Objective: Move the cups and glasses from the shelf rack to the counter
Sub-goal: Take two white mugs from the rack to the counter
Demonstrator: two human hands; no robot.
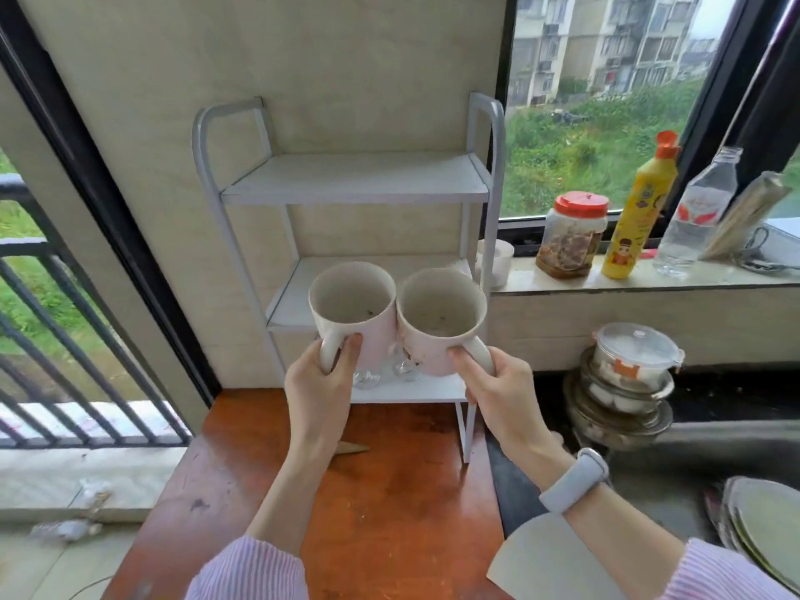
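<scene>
Two pale pink mugs are held side by side, touching, in front of the white shelf rack (pixel 355 179). My left hand (pixel 318 383) grips the handle of the left mug (pixel 353 311). My right hand (pixel 498 387) grips the handle of the right mug (pixel 439 324). Both mugs are upright with dark specks inside. Behind and below them, clear glasses (pixel 368 378) stand on the rack's bottom shelf, mostly hidden by the mugs and my hands. The rack's top shelf is bare. The rack stands on the reddish-brown wooden counter (pixel 389 504).
On the window sill to the right stand a small white cup (pixel 502 259), a red-lidded jar (pixel 571 236), a yellow bottle (pixel 640 210) and a clear water bottle (pixel 699 214). Stacked lidded bowls (pixel 627 383) and plates (pixel 762 526) sit at the right. A black railing is at the left.
</scene>
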